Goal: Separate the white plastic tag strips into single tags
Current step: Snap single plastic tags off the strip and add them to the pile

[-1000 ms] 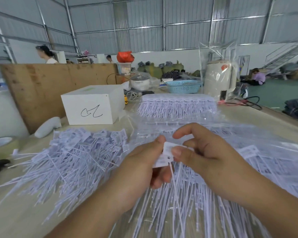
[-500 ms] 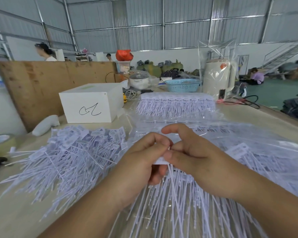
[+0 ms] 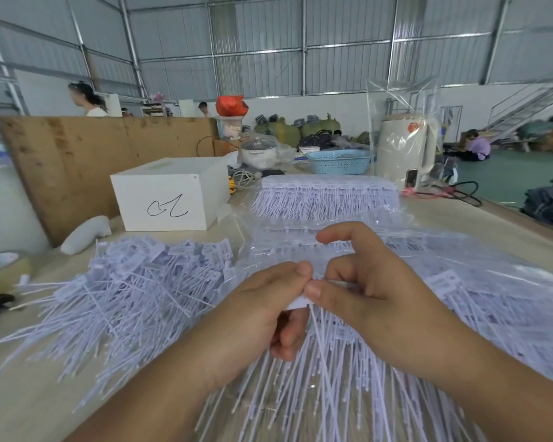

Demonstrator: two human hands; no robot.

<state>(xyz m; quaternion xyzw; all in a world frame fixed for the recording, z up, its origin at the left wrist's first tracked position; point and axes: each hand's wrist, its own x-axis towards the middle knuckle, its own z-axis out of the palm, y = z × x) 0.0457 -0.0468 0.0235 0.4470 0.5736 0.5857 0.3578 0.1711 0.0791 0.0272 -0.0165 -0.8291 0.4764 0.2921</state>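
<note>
My left hand (image 3: 256, 317) and my right hand (image 3: 374, 291) meet at the centre of the table, both pinching the head of a white tag strip (image 3: 297, 303) between thumb and fingers. Its thin tails hang down below the hands. A loose pile of single tags (image 3: 125, 291) lies to the left. Uncut strips in clear plastic (image 3: 492, 307) spread under and to the right of my hands. A neat stack of strips (image 3: 326, 194) lies farther back.
A white box (image 3: 170, 193) with a scribble stands at back left, beside a brown board (image 3: 103, 154). A blue basket (image 3: 339, 161), a bagged white kettle (image 3: 406, 151) and cables sit at the back. A tape roll (image 3: 4, 266) lies at far left.
My hands have closed together over the tag head, which showed plainly between the fingers a second ago and is now mostly covered. The right index finger has lifted.
</note>
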